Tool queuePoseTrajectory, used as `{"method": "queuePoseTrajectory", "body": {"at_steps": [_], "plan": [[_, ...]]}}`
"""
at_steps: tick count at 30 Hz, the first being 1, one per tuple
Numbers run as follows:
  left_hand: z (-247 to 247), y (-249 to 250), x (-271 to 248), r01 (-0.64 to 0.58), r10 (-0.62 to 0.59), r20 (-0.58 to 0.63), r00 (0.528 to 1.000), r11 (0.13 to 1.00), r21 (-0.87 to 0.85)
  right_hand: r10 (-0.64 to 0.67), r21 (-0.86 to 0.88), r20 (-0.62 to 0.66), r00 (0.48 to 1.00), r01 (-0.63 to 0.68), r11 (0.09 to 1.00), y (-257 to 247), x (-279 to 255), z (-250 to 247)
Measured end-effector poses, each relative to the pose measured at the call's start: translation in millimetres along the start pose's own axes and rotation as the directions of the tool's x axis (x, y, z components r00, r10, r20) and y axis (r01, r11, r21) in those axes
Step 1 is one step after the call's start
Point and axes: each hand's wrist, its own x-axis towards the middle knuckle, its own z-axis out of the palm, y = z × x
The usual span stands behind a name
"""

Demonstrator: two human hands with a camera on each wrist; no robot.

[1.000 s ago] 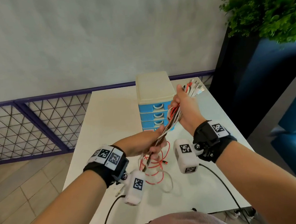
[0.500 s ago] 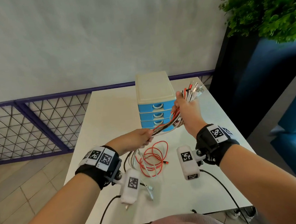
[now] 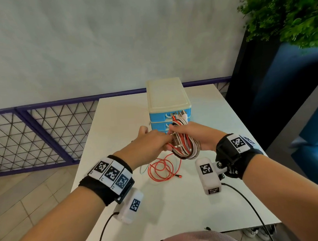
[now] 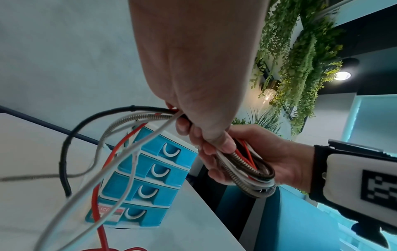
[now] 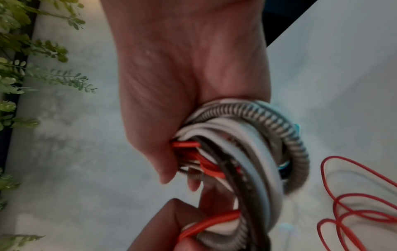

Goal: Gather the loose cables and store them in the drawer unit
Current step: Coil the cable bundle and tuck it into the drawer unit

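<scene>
A bundle of cables [image 3: 184, 146] in red, white, black and braided grey is folded into a loop above the table. My right hand [image 3: 195, 136] grips the looped bundle [image 5: 247, 152], with plug ends [image 3: 180, 115] sticking up past the fingers. My left hand [image 3: 152, 143] grips the same cables [image 4: 150, 117] right beside it; their tails hang down to a red coil [image 3: 163, 169] lying on the table. The drawer unit [image 3: 168, 104], cream on top with blue drawers [image 4: 154, 169], stands just behind the hands with all visible drawers closed.
The white table [image 3: 179, 203] ends close at the right, beside a dark blue planter [image 3: 277, 97] with green foliage [image 3: 286, 11]. A purple mesh railing [image 3: 38, 132] runs behind and left of the table. Black wrist-camera leads [image 3: 250, 204] trail over the table's near part.
My right hand came down and toward me with the bundle. The left hand moved up to meet it, so the stretched cables now fold into a loop between both hands.
</scene>
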Motion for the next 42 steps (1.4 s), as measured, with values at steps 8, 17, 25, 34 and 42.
{"method": "queuePoseTrajectory", "body": {"at_steps": [8,17,25,34,42], "plan": [[0.0,-5.7,-2.3,0.180,-0.197,0.011,0.980,0.871,-0.458,0.075,0.253,0.250,0.965,-0.140,0.957,-1.8,-2.7,14.3],[-13.6,-13.6,3.5,0.210,-0.216,0.043,0.976,0.857,-0.471,-0.013,-0.018,0.165,0.986,0.016,1.000,4.4,1.4,32.2],[-13.2,-32.3,-0.5,0.424,-0.251,0.361,0.898,0.274,-0.863,-0.110,-0.023,-0.022,0.994,0.110,0.994,1.3,8.9,15.5],[-9.5,-35.8,-15.6,0.418,0.011,0.419,0.908,-0.087,-0.904,-0.139,0.218,-0.104,0.985,0.159,0.963,1.9,10.2,-4.4],[2.3,22.5,0.4,0.174,-0.234,0.109,0.966,0.280,-0.944,-0.096,0.113,-0.163,0.982,0.116,0.987,7.1,14.9,7.1]]}}
